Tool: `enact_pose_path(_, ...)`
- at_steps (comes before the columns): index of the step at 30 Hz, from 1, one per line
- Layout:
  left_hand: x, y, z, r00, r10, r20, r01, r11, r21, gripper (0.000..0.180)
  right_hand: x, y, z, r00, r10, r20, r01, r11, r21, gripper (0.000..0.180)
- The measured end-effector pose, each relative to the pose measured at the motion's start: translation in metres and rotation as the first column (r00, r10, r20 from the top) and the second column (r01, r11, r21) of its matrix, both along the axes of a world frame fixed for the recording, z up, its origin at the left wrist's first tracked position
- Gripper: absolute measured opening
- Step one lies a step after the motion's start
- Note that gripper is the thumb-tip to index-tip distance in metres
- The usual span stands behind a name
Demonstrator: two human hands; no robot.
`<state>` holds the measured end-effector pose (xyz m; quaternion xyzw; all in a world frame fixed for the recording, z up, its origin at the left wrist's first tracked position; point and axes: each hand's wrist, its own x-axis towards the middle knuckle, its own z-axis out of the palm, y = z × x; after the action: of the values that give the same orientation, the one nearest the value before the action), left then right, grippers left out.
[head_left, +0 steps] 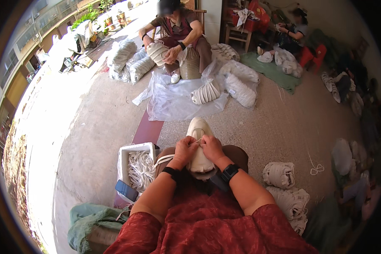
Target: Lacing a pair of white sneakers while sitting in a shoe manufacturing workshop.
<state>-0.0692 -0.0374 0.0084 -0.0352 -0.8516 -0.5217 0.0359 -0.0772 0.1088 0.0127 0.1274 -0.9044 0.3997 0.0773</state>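
A white shoe (200,162) rests between my knees, its toe pointing away from me. My left hand (186,149) bends over the left side of the shoe's upper, with its fingers pinched on a white shoelace (198,140). From the right, my right hand (211,147) meets it, and its fingertips are also closed on the lace. The fingertips of both hands are close together above the shoe. A loose loop of white lace (164,159) runs out to the left of my left hand.
Left of my knees stands a white foam box (123,158) full of white laces (140,169), a blue phone (126,190) at its near corner. Bundled shoes (279,174) lie to my right. Ahead, a person (173,34) holds a shoe bundle above plastic sheeting (169,103); another person sits far right.
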Motion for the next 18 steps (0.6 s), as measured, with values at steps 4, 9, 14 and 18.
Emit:
enact_pose_path(4, -0.003, -0.014, 0.002, 0.999, -0.007, 0.046, -0.001, 0.982, 0.189, 0.015, -0.009, 0.015, -0.005, 0.997, 0.076, -0.022, -0.076, 0.997, 0.027, 0.008)
enact_pose_path(9, 0.005, -0.057, 0.014, 0.985, -0.048, 0.168, 0.030, 0.994, 0.105, 0.018, -0.020, 0.064, 0.012, 0.887, 0.305, 0.347, -0.160, 0.908, -0.388, 0.010)
enact_pose_path(14, 0.011, -0.056, 0.025, 0.989, -0.009, 0.147, -0.002, 0.997, 0.075, 0.017, -0.019, 0.028, 0.025, 0.925, 0.306, 0.223, -0.296, 0.952, -0.079, 0.012)
enact_pose_path(18, 0.019, -0.089, 0.040, 0.997, -0.028, 0.071, 0.027, 0.999, 0.025, 0.016, -0.013, 0.032, 0.034, 0.934, 0.344, 0.100, -0.357, 0.908, 0.217, 0.012)
